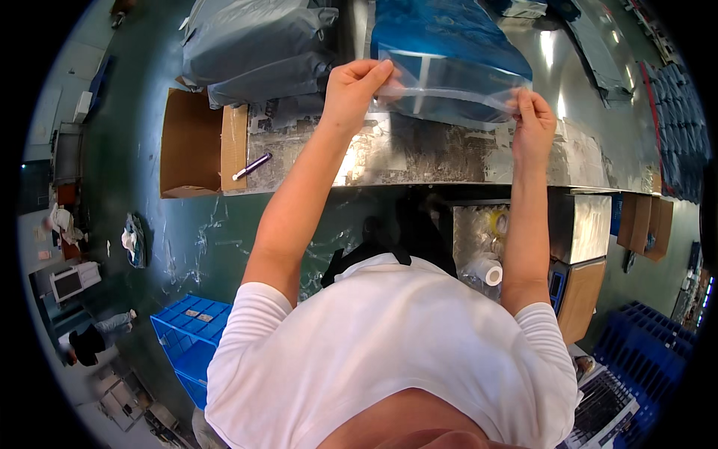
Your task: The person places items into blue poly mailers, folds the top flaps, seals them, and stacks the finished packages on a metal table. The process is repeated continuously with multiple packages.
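Obstacle beside left hand [351, 93]: grey bags [254, 56]

The left hand [351, 96] and right hand [534, 126] pinch a blue-and-clear plastic bag [449, 67]; left of the grip lie grey bags [258, 56] and, nearer the body, a purple pen [256, 165].

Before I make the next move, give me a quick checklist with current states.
1. Left hand pinching the near end of the clear bag: ok, at its left side.
2. Right hand pinching the same end: ok, at its right side.
3. Purple pen apart from the bag: ok, it lies beside the cardboard box.
4. Worktable surface clean: not ok, scuffed and patchy along the near side.
5. Bag mouth sealed: cannot tell.
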`<control>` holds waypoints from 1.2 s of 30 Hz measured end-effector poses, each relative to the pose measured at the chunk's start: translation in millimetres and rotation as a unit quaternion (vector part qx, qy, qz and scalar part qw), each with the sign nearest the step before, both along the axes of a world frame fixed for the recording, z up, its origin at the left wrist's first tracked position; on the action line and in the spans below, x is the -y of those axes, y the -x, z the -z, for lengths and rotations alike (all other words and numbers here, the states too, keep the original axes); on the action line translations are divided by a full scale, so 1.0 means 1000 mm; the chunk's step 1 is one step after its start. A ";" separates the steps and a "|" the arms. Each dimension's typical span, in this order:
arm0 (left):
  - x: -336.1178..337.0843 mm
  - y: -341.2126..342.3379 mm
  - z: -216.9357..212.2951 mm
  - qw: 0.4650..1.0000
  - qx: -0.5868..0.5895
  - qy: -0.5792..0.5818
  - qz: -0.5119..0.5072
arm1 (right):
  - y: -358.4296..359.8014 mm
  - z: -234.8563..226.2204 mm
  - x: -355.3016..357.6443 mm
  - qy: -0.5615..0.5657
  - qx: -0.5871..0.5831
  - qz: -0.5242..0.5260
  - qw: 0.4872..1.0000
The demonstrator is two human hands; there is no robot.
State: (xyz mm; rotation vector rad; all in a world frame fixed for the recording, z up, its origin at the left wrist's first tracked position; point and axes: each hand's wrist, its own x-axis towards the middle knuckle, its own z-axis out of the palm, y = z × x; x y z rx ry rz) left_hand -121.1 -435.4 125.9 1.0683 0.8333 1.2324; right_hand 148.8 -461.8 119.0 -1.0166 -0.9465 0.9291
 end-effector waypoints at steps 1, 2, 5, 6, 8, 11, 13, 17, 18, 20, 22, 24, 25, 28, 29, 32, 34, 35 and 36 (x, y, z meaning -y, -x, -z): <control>0.006 0.001 0.007 1.000 -0.011 0.010 -0.002 | 0.000 0.004 0.007 0.002 0.002 0.010 1.000; 0.011 0.002 0.019 1.000 -0.021 0.022 -0.004 | 0.003 0.015 0.016 0.015 -0.001 0.001 1.000; 0.044 0.021 0.085 0.984 -0.167 -0.039 0.044 | -0.001 0.089 0.055 0.069 0.053 -0.013 0.996; 0.058 0.031 0.121 0.988 -0.135 0.040 0.066 | -0.003 0.115 0.072 0.159 0.115 -0.030 0.980; 0.066 0.057 0.169 0.958 -0.268 0.105 0.011 | -0.011 0.149 0.094 0.169 0.338 0.023 0.926; 0.043 0.058 0.177 0.987 -0.078 0.090 -0.103 | -0.040 0.149 0.057 0.206 0.151 0.018 0.967; 0.028 0.025 0.148 0.989 -0.075 0.114 -0.051 | -0.037 0.150 0.029 0.223 0.037 -0.056 0.973; 0.035 -0.013 0.145 0.973 0.132 0.190 0.003 | 0.008 0.123 0.008 0.233 0.017 -0.157 0.960; 0.048 -0.006 0.145 0.966 0.133 0.220 0.024 | 0.014 0.115 0.022 0.254 -0.057 -0.173 0.950; 0.081 0.008 0.149 0.948 0.143 0.277 0.061 | 0.023 0.116 0.065 0.279 -0.085 -0.135 0.947; 0.128 0.015 0.164 0.984 0.100 0.148 0.004 | 0.027 0.140 0.110 0.211 -0.052 -0.092 0.972; 0.152 0.024 0.138 0.990 0.051 0.134 -0.014 | 0.000 0.161 0.133 0.390 -0.077 -0.043 0.916; 0.146 0.031 0.161 0.974 0.126 0.184 -0.031 | -0.027 0.191 0.128 0.323 -0.110 -0.097 0.935; 0.086 0.008 0.132 0.983 0.031 0.175 -0.038 | 0.017 0.156 0.061 0.134 -0.104 0.065 0.983; 0.083 0.004 0.150 0.978 0.059 0.202 0.001 | 0.034 0.123 0.058 0.344 -0.211 0.023 0.915; 0.102 0.008 0.183 0.992 -0.065 0.099 -0.049 | 0.016 0.163 0.072 0.292 -0.191 0.021 0.937; 0.089 0.015 0.163 0.983 -0.115 0.127 -0.061 | 0.009 0.176 0.075 0.257 -0.068 0.068 0.962; 0.063 0.027 0.159 0.964 -0.233 0.118 -0.054 | -0.016 0.181 0.063 0.270 0.184 0.050 0.944; 0.038 0.035 0.157 0.930 -0.349 0.111 -0.040 | -0.027 0.177 0.040 0.284 0.328 0.072 0.898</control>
